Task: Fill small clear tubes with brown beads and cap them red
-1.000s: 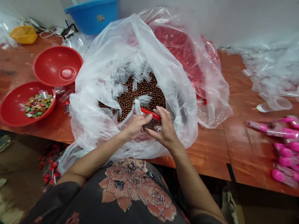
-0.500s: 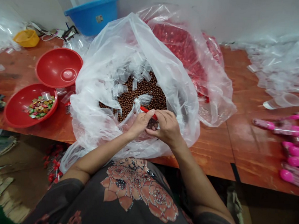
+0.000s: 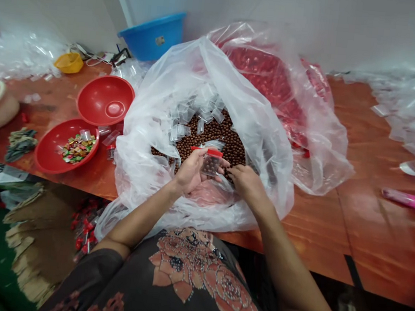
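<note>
My left hand [image 3: 190, 172] is closed on a small clear plastic box [image 3: 211, 164] with a red lid, holding it upright by its side. Brown balls show through its wall. Just right of it, my right hand [image 3: 246, 182] is apart from the box, over the heap of brown candy balls [image 3: 231, 137]. Its fingers are bent and drawn together at the tips; whatever they hold is hidden. The balls lie inside a large clear plastic bag [image 3: 136, 134] with its mouth spread wide. Several empty clear boxes [image 3: 180, 132] rest on the balls at the back left.
Left of the bag stand two red bowls [image 3: 89, 83], the nearer with wrapped sweets [image 3: 78, 148]. A blue tub [image 3: 153, 35] is behind. A bag of red pieces [image 3: 261, 75] sits behind right. Clear containers [image 3: 413, 112] and pink tubes [image 3: 408, 200] lie far right.
My right hand has let go of the red-lidded box and moved right, down to the brown balls. My left hand keeps the box, now turned more upright. The view has swung left.
</note>
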Motion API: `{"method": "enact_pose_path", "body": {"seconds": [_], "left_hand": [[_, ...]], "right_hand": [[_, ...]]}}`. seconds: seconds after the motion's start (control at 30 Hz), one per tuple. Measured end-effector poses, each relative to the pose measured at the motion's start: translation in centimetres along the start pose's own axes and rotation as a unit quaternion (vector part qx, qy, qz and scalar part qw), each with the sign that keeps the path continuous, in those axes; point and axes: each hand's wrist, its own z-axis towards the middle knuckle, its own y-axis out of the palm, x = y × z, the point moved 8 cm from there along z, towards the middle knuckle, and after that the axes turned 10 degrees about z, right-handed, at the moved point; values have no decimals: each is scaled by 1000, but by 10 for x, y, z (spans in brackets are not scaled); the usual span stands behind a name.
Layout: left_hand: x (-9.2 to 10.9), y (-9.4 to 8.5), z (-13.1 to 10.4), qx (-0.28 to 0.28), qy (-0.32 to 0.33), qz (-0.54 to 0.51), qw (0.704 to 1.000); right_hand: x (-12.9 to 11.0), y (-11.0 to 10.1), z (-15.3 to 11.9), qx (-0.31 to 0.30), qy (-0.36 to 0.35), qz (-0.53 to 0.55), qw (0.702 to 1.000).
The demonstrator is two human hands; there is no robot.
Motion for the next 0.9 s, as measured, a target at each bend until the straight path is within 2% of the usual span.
{"method": "enact_pose_path", "body": {"seconds": [0.07,0.17,0.27,0.33,0.4,0.47,0.53,0.6,0.7,0.9], "left_hand": [[6,3,-5,-8,12,-9,1000],[9,-2,-6,-1,28,-13,1000],[2,-8,-2,7,26,-1,1000],[-5,-10,1,9,37,21,999],[-12,-9,4,7,52,51,997],[-21,-6,6,-1,60,79,995],[-28,-2,7,-13,61,99,993],[-33,-1,8,-13,67,110,992],[-35,-5,9,8,88,121,989],[-30,-13,9,67,140,135,979]], "right_hand": [[-2,3,2,-6,3,-17,1000],[1,1,1,25,14,11,1000],[6,-18,-4,126,58,134,981],[6,-39,-13,229,93,280,928],[-1,-55,-22,304,109,436,840],[-16,-66,-26,324,105,542,768],[-33,-72,-26,318,97,582,742],[-43,-76,-28,314,91,577,748],[-51,-80,-32,317,62,533,782],[-67,-80,-31,281,-49,359,889]]}}
